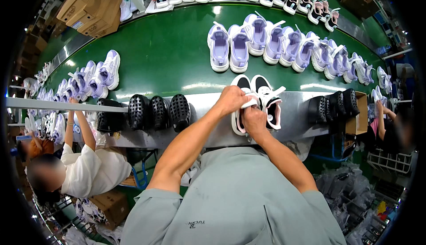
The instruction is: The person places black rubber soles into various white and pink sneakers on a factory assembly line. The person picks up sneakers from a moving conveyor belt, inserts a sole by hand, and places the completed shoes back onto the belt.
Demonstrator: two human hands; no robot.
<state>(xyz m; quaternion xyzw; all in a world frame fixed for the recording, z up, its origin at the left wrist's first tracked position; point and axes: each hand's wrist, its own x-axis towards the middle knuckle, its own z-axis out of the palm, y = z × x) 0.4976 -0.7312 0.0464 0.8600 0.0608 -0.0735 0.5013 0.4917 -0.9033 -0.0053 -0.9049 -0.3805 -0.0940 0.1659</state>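
A pair of black-and-white sneakers with pink lining stands on the metal ledge in front of me, toes pointing away. On the left sneaker [239,126], my left hand [233,99] pinches the white tongue area near the top. My right hand [255,120] is at the same sneaker's opening, its fingers curled and partly hidden by the upper. Close beside it on the right, the other sneaker [273,112] stands untouched, its white strap sticking out to the side.
Lavender-and-white sneakers [239,52] line the green conveyor belt [164,45] ahead. Black studded shoe-shaped blocks [179,112] flank my hands on the ledge. Cardboard boxes [91,7] sit at the far left. A white-sleeved person [95,169] works at left, another [384,132] at right.
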